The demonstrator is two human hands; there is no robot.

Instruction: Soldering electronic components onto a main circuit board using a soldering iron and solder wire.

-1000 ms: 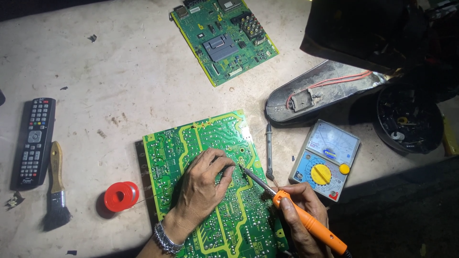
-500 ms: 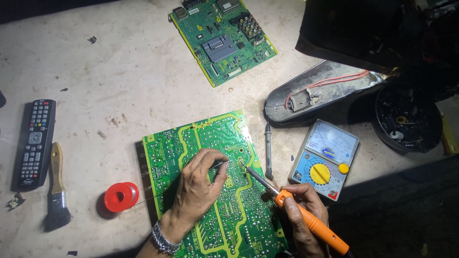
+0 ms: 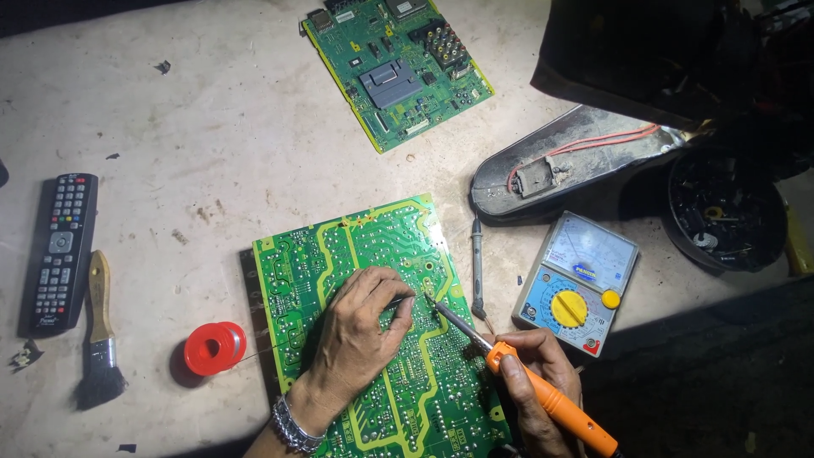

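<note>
A: Here, which step is shown on the large green printed circuit board point(image 3: 373, 331), lying solder-side up on the pale, scuffed worktable point(image 3: 212, 144)?

B: A solder joint is being worked, by the look of it. The right hand point(image 3: 530, 373) is closed around the orange-handled soldering iron point(image 3: 543, 394), whose metal tip meets the board near its middle. The left hand point(image 3: 360, 339) lies palm-down on the board, fingers curled together, pinching what seems to be a thin wire just beside the iron's tip; it is too fine to identify with certainty.

A: What does the next move call for?

B: Probably a steady tip and a still left hand, since the neighbouring pads are closely spaced.

A: And where does the board lie relative to the hands?

B: Directly beneath both. A red solder spool point(image 3: 214, 348) sits just left of it, a blue analogue multimeter with a yellow dial point(image 3: 577, 284) to its right, and a slim grey screwdriver point(image 3: 477, 267) between board and meter.
</note>
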